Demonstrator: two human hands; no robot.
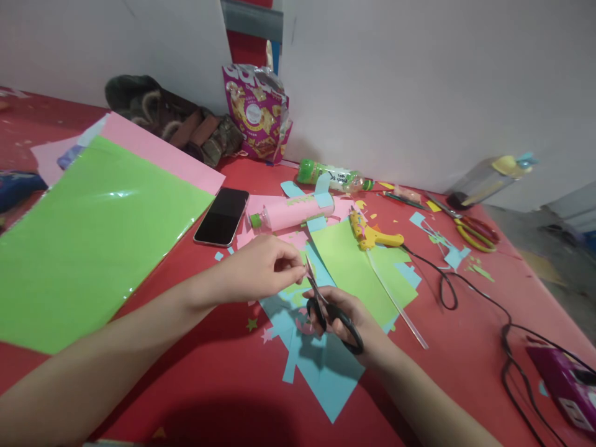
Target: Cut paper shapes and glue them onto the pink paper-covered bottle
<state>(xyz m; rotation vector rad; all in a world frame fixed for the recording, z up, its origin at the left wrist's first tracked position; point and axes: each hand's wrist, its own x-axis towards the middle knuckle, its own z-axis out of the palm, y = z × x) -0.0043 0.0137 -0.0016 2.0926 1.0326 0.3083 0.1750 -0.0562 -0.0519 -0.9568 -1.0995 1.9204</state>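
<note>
My right hand (pixel 356 320) grips black-handled scissors (pixel 326 304), blades pointing up and left toward my left hand (pixel 261 268). My left hand is pinched shut at the blade tips on a small piece that I cannot make out. Both hands hover over blue paper scraps (pixel 321 366) and a light green sheet (pixel 358 267) on the red table (pixel 223 379). A bottle wrapped in pink paper (pixel 298 211) lies just beyond my hands.
A large green sheet (pixel 88 236) on pink paper (pixel 158 152) covers the left. A black phone (pixel 222 216), yellow glue gun (pixel 372 234) with black cord (pixel 465 298), red-and-yellow scissors (pixel 475 231), green bottle (pixel 333 176), snack bag (pixel 258 115) and purple device (pixel 563 385) lie around.
</note>
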